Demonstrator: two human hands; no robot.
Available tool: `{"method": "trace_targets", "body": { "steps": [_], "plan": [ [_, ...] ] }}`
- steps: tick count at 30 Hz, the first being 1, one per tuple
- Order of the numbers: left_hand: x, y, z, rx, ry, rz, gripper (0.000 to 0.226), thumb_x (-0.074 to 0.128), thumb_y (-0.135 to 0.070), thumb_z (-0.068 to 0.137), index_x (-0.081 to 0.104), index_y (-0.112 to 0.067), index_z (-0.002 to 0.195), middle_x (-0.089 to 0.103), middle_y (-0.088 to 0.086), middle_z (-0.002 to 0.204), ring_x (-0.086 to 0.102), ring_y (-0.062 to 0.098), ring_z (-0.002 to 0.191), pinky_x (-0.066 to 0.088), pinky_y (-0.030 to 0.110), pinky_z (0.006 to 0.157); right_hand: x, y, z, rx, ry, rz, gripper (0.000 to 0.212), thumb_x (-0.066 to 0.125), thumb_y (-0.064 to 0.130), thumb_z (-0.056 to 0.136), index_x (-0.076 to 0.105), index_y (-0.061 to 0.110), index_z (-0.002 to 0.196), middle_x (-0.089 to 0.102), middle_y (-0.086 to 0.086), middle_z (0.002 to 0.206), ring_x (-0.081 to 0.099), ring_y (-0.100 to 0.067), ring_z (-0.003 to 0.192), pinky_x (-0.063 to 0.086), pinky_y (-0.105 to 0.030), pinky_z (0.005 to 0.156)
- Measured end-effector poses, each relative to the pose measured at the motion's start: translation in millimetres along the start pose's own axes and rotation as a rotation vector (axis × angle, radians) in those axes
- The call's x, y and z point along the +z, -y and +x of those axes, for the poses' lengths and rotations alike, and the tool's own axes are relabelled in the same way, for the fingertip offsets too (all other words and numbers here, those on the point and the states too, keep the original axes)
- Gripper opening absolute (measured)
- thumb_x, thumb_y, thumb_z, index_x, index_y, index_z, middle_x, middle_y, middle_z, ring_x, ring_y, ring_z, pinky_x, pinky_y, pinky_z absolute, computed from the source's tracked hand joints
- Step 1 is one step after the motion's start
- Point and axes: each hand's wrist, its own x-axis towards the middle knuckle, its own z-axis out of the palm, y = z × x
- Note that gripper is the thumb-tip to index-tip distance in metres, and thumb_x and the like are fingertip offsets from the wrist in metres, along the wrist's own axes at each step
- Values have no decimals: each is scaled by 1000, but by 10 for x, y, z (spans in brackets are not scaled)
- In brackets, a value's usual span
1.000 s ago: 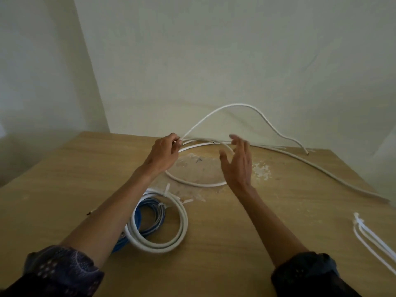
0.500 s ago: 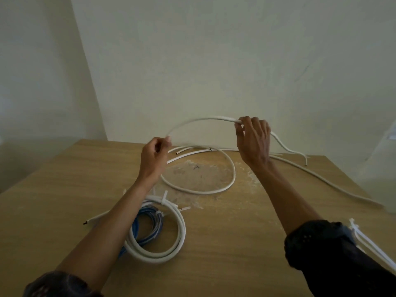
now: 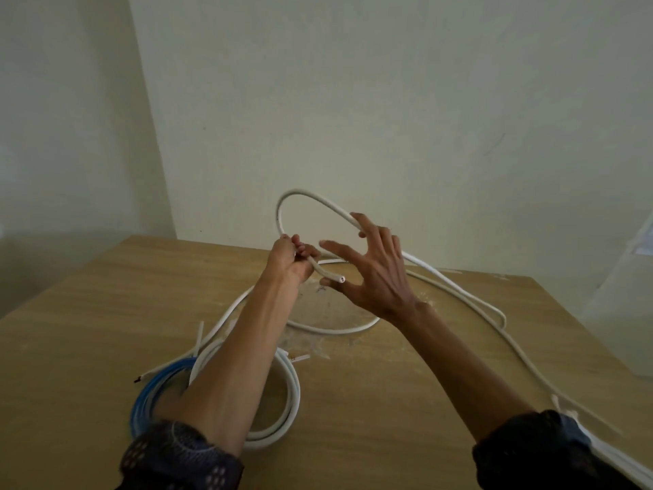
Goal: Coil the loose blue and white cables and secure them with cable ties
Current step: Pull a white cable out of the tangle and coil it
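Right hand (image 3: 374,277) opened; white cable (image 3: 318,198) loop arches upright.

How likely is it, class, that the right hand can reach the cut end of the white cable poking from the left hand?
Probably yes. The right hand is open with fingers spread, its thumb beside the cut end, nothing between them. The left hand grips the white cable just behind that end.
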Motion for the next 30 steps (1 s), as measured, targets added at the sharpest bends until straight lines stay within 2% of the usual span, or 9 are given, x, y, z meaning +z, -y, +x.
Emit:
{"method": "trace_targets", "body": {
  "steps": [5, 8, 10, 13, 16, 21, 24, 28, 30],
  "plan": [
    [-121, 61, 11, 113, -59, 238, 15, 42, -7, 103, 52, -1, 94, 54, 11, 86, 58, 20, 63, 55, 29, 58, 100, -28, -41, -32, 41, -1, 36, 59, 57, 93, 68, 39, 123, 42, -15, 149, 48, -29, 116, 37, -40, 89],
    [-475, 175, -5, 892, -103, 1123, 51, 52, -5, 96, 38, -2, 145, 40, 21, 146, 46, 31, 129, 49, 35, 102, 198, -77, -59, -41, 81, -14, 37, 61, 55, 89, 68, 33, 118, 44, -14, 148, 48, -28, 114, 40, -41, 88],
    [-662, 226, -74, 1259, 310, 1481, 64, 52, 6, 90, 34, -6, 150, 39, 15, 149, 42, 27, 134, 46, 37, 107, 236, -95, -42, -27, 71, -3, 35, 65, 51, 88, 67, 29, 115, 46, -15, 146, 49, -28, 112, 40, -41, 87],
    [-733, 170, 1, 1033, 657, 1854, 56, 61, -5, 89, 46, -15, 142, 58, 6, 134, 50, 24, 130, 36, 55, 113, 284, -108, -8, -8, 6, 1, 34, 72, 46, 86, 66, 23, 109, 49, -15, 143, 51, -29, 108, 41, -40, 85],
    [-774, 109, 158, 1211, 703, 2089, 26, 61, -22, 95, 58, -8, 117, 60, 11, 112, 54, 32, 106, 46, 54, 95, 275, -139, -2, 18, 2, 60, 54, 76, 54, 80, 60, 16, 115, 53, -10, 138, 49, -25, 106, 42, -38, 86],
    [-807, 238, 211, 1185, 704, 2283, 50, 21, -59, 96, 45, -16, 102, 44, 4, 107, 38, 20, 96, 32, 38, 86, 160, -308, 82, 127, 215, 140, 121, 87, 57, 65, 25, 10, 157, 53, -7, 139, 49, -24, 109, 40, -39, 92],
    [-789, 250, 203, 1172, 678, 2226, 40, 12, -58, 98, 35, -25, 96, 36, -5, 101, 29, 13, 91, 27, 38, 82, 149, -533, 15, 205, 268, 131, 101, 81, 51, 77, 31, 12, 156, 56, -7, 134, 49, -26, 116, 40, -40, 95],
    [-862, 229, 254, 1268, 670, 2136, 41, 15, -56, 103, 40, -25, 90, 45, -5, 92, 45, 24, 89, 30, 39, 76, 180, -883, -44, 429, 170, 61, 32, 57, 18, 102, 59, 11, 133, 62, -10, 122, 57, -32, 112, 49, -46, 91],
    [-837, 263, 241, 1290, 680, 2077, 47, 14, -57, 104, 43, -24, 88, 48, -4, 89, 48, 25, 86, 36, 41, 74, 200, -935, -14, 495, 99, 55, 26, 50, 8, 103, 66, 9, 123, 64, -11, 112, 60, -33, 104, 50, -45, 81]
  ]
}}
